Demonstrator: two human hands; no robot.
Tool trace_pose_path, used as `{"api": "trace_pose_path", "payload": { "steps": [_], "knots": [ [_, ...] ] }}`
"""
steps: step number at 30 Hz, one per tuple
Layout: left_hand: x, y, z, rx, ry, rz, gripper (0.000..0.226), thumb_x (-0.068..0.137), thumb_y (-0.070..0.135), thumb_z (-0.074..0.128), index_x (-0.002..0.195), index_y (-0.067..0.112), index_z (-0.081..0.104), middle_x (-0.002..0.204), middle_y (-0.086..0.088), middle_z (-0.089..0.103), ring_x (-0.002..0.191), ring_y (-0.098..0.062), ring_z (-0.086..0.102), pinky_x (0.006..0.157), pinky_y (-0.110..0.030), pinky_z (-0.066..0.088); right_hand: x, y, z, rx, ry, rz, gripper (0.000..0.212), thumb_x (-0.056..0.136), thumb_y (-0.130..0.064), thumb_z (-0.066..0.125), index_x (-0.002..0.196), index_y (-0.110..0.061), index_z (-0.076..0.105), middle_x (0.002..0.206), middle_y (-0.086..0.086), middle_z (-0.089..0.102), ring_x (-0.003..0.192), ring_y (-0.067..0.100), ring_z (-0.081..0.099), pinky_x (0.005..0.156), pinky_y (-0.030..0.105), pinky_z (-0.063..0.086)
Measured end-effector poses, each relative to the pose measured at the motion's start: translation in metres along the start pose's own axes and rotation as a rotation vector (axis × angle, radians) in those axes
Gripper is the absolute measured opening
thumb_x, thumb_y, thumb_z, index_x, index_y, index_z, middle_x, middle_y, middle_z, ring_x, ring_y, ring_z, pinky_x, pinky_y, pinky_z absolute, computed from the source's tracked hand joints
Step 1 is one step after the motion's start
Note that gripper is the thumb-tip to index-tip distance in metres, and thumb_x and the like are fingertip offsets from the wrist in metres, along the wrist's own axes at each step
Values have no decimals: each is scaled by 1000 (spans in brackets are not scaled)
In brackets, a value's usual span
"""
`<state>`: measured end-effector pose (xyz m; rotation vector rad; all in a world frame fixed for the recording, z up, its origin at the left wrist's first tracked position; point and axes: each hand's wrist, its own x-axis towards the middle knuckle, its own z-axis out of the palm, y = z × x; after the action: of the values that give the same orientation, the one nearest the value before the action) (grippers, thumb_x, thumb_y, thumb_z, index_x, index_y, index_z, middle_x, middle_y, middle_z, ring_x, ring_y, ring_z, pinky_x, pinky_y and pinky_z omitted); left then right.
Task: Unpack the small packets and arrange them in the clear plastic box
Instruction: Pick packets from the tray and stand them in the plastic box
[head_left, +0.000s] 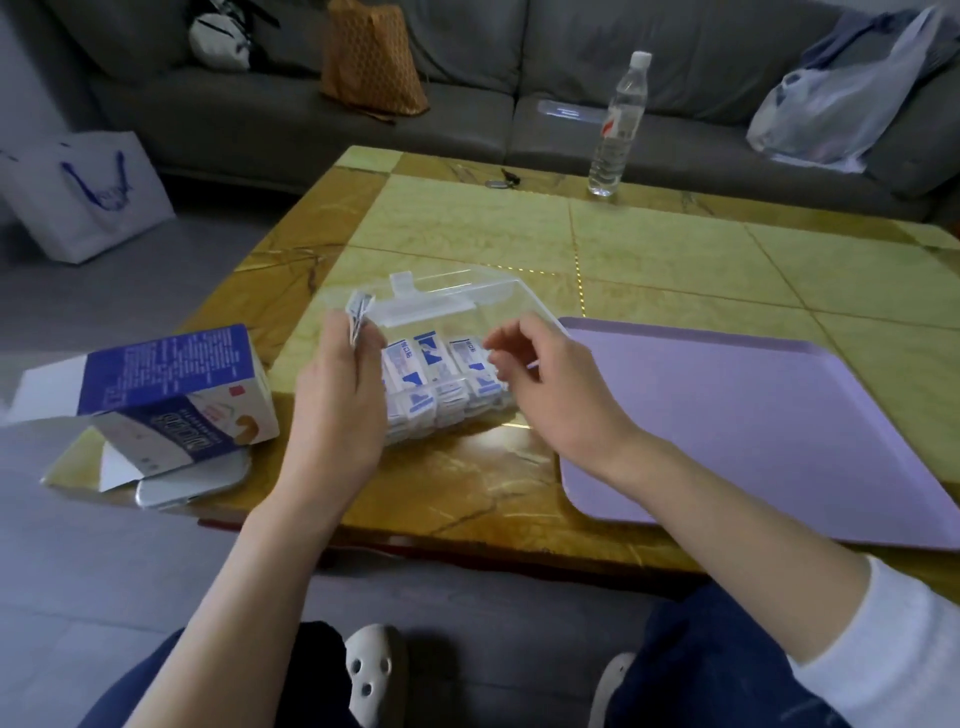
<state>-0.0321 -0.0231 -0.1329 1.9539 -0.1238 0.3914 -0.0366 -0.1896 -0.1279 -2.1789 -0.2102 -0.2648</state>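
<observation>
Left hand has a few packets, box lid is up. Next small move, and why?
Probably lower the left hand and slot its pinched packets into the clear box, beside the rows already there. The lid stands open, and the right hand hovers over the rows holding nothing, free to steady them.

Left hand (337, 395) pinches packets (357, 312) beside clear box (447, 364).

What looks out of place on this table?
The opened carton lies on its side at the left corner of the table, flaps hanging past the edge, atop a silver slab that also seems to overhang. Nothing looks spilled.
</observation>
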Motion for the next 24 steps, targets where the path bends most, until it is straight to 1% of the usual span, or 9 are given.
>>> {"api": "trace_pose_path", "payload": {
  "steps": [3,6,8,10,12,13,14,19,24],
  "knots": [
    [6,-13,-12,94,-10,-161,14,102,22,32,98,15,42,74,4,49,59,-6,46,41,-11,34,36,-8,17,-124,-71,35,12,94,-6,50,99,-10,60,89,-3,59,78,7,56,72,14,45],
    [11,-25,-18,151,-55,-249,12,102,22,31,102,15,41,78,9,46,65,-3,45,45,-17,33,68,-8,40,-271,-203,151,16,93,-8,47,90,-5,62,93,10,68,85,24,65,81,36,52],
    [13,-31,-19,175,-87,-303,12,102,23,31,101,15,40,79,8,46,69,-4,45,50,-21,32,82,-6,52,-353,-275,213,23,91,-11,49,89,5,65,89,18,69,83,29,67,82,42,54],
    [13,-34,-21,179,-119,-339,11,102,23,32,100,16,39,79,7,47,69,-4,47,50,-21,32,91,-5,60,-433,-351,273,26,92,-19,54,89,5,65,85,18,69,79,28,68,79,41,56],
    [12,-35,-21,176,-153,-349,10,102,24,32,102,16,38,78,8,47,67,-3,47,47,-18,33,96,-6,66,-512,-408,311,30,92,-26,55,77,-1,62,69,9,66,55,13,65,61,28,55],
    [12,-36,-22,168,-166,-349,10,101,24,32,102,16,38,78,9,47,67,-2,47,45,-18,36,97,-8,68,-544,-424,324,33,92,-28,56,69,-5,59,61,6,62,41,7,58,52,22,51],
    [12,-38,-22,165,-177,-347,11,101,24,32,103,15,38,78,9,47,67,-2,47,44,-18,37,98,-10,70,-565,-431,331,35,91,-30,57,65,-7,56,57,4,60,33,5,53,48,20,48],
    [11,-42,-21,178,-238,-327,18,102,27,30,108,13,41,87,2,51,70,-5,50,51,-19,35,100,-12,77,-576,-435,339,31,88,-27,63,67,-7,54,63,7,61,49,17,59,63,28,54],
    [11,-43,-19,196,-267,-295,18,101,28,30,106,15,40,92,-3,56,65,-9,49,48,-21,34,101,-13,78,-598,-431,333,22,87,-24,65,80,-3,61,70,8,63,50,15,58,72,32,57]
  ]
}}
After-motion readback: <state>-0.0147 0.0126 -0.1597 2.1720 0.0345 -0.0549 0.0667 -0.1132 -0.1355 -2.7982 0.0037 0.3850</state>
